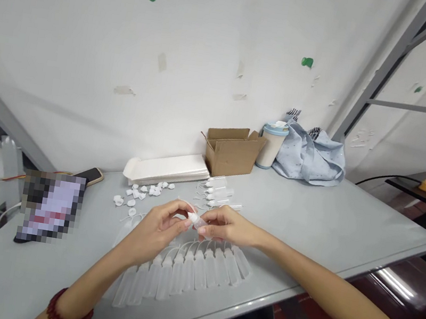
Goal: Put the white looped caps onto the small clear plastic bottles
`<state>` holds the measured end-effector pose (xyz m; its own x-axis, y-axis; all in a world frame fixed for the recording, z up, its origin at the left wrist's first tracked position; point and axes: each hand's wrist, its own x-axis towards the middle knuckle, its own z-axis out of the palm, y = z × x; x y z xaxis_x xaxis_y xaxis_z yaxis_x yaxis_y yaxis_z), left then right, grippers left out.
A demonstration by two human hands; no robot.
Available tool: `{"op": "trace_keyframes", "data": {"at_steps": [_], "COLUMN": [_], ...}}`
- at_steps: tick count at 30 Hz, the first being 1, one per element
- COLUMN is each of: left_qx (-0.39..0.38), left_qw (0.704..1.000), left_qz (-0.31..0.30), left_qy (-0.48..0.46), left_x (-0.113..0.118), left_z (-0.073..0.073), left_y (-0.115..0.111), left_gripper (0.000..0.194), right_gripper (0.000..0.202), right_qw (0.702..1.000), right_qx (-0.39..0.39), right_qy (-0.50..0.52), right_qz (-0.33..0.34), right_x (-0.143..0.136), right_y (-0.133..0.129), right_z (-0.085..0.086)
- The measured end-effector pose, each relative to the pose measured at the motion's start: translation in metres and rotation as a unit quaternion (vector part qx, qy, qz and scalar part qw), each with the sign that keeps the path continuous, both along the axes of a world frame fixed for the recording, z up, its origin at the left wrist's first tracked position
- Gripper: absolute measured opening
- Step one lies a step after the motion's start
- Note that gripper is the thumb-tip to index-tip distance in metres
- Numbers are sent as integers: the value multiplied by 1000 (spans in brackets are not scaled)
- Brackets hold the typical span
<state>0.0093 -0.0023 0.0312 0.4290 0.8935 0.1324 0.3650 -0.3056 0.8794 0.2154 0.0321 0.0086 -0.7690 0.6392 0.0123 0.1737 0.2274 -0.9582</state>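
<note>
My left hand (161,229) pinches the white cap end of a small translucent plastic bottle (198,222) over the table. Around the bottle's body are the closed fingers of my right hand (223,223). A curved row of similar bottles (189,271), each with a white top and a thin tube, lies below my hands, partly hidden by my left wrist. Beyond my hands sits a smaller group of clear bottles or tubes (217,190) with white ends. Loose white caps (143,191) are scattered to the left of them.
A flat white box (167,167) lies near the wall beside an open cardboard box (233,157). Further right stand a lidded cup (270,147) and a light blue cloth bag (310,156). At left are a phone (94,177) and a pixelated item (52,207) on the grey table (307,228).
</note>
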Motion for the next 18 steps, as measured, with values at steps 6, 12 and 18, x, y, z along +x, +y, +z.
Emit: {"op": "trace_keyframes", "data": {"at_steps": [6, 12, 18], "left_qx": [-19, -19, -34], "left_qw": [998, 994, 994], "left_qz": [32, 58, 21], "left_qy": [-49, -87, -98], "left_x": [-2, -2, -1], "left_z": [-4, -3, -2], "left_y": [5, 5, 4], "left_gripper": [18, 10, 12], "right_gripper": [36, 35, 37], "right_qw": [1000, 1000, 1000], "right_qx": [29, 19, 30], "right_qy": [-11, 6, -4], "right_qz": [3, 3, 0], "right_x": [1, 1, 1], "right_y": [-3, -1, 1], "right_z": [6, 2, -1]}}
